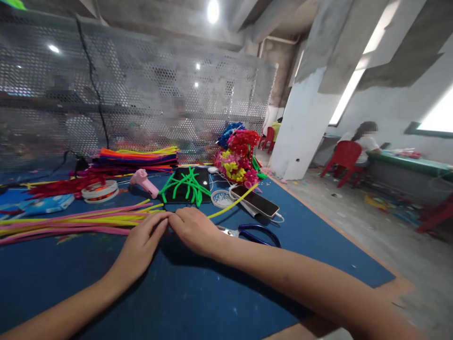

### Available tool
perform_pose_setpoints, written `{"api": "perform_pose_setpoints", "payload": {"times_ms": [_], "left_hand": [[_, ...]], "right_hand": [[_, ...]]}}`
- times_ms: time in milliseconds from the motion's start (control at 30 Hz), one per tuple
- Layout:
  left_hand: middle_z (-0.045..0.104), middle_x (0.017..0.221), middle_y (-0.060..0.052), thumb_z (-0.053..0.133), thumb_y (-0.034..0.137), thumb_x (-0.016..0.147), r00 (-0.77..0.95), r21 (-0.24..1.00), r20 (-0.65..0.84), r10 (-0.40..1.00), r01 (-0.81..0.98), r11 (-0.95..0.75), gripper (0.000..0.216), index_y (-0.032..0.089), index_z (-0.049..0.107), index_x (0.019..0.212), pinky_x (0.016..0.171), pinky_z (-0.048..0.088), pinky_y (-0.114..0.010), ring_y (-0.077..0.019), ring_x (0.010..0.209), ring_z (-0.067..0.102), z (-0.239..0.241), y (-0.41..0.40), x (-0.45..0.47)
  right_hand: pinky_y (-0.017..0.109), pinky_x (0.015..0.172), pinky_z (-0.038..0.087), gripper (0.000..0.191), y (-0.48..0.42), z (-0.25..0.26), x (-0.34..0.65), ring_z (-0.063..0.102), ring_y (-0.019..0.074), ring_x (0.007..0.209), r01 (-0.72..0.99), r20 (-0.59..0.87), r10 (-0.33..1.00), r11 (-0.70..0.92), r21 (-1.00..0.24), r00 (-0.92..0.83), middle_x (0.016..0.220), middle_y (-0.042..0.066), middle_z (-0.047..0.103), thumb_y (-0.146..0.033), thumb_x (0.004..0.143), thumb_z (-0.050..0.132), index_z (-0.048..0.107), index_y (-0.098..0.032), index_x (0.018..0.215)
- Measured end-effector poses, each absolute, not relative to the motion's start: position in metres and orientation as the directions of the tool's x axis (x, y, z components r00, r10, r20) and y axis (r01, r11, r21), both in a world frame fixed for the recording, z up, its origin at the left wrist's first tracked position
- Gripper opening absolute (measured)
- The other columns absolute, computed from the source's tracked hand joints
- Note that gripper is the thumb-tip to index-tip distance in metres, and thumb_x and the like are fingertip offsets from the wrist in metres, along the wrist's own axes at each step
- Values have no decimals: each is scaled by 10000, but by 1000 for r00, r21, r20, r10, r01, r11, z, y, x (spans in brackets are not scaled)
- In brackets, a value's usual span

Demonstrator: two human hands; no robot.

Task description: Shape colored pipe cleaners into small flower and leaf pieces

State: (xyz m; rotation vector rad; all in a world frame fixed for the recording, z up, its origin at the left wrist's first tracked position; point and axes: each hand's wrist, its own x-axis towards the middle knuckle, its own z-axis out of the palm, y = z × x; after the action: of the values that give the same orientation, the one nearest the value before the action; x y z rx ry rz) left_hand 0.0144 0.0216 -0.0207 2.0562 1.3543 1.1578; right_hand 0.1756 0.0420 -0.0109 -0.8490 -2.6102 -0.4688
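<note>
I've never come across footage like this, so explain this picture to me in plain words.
There is no machine here, just one person's two bare hands. The single picture comes from a camera worn on their head, looking forward and down. The left hand and right hand meet at the fingertips above a dark blue tabletop. A long, thin yellow fuzzy stem runs out from behind the right hand; it seems held, but the grip is hidden. Pink and yellow fuzzy stems lie to the left, and blue-handled metal scissors and a dark-screened phone to the right.
</note>
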Motion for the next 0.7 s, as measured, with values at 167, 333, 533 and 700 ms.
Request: {"api": "perform_pose_setpoints", "payload": {"times_ms": [167,333,533,700], "left_hand": [[674,755,-19,540,438,733,133,837,247,960,471,-280,292,223,655,894,603,507,-288,-184,641,623,-30,32,13],[673,773,-8,573,442,705,88,823,249,965,506,-259,286,219,651,865,612,487,-266,-169,638,614,-25,23,13],[668,735,-15,557,464,707,36,818,270,962,518,-249,310,204,660,841,578,461,-257,-169,623,595,-19,22,15],[637,650,-3,561,433,720,20,836,270,963,491,-244,274,195,652,822,535,434,-234,-143,563,569,-17,22,15]], "right_hand": [[243,675,370,153,50,-18,179,494,151,770,674,428,595,737,47,-681,808,71,563,-116,864,397,549,-109,878],[220,581,327,217,48,-13,189,514,132,737,670,416,608,742,3,-676,828,34,573,-205,889,391,548,-201,1038],[217,587,322,247,52,-17,186,524,126,758,653,421,607,756,-44,-674,794,22,587,-273,912,351,542,-234,1064],[245,643,367,259,48,-15,181,532,151,790,665,425,610,746,-25,-668,846,61,613,-243,915,315,546,-155,994]]}}
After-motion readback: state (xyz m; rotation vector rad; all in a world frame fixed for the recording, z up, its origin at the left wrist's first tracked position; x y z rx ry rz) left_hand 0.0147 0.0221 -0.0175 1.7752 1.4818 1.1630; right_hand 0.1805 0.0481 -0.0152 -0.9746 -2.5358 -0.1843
